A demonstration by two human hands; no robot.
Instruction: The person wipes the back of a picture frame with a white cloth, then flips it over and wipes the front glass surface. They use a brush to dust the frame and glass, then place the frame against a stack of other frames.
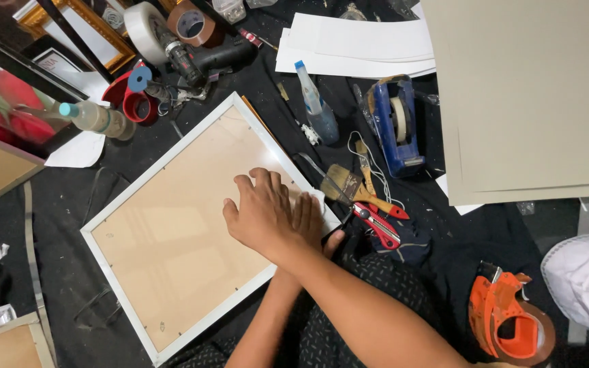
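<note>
Two hands press flat, fingers spread and holding nothing, on the tan backing board of a white picture frame (pixel 172 225) lying face down on the dark tabletop (pixel 63 204). The right hand (pixel 260 211) overlaps the left hand (pixel 308 218). Red scissors (pixel 376 223) lie just beside.

Bright even light, sharp focus
</note>
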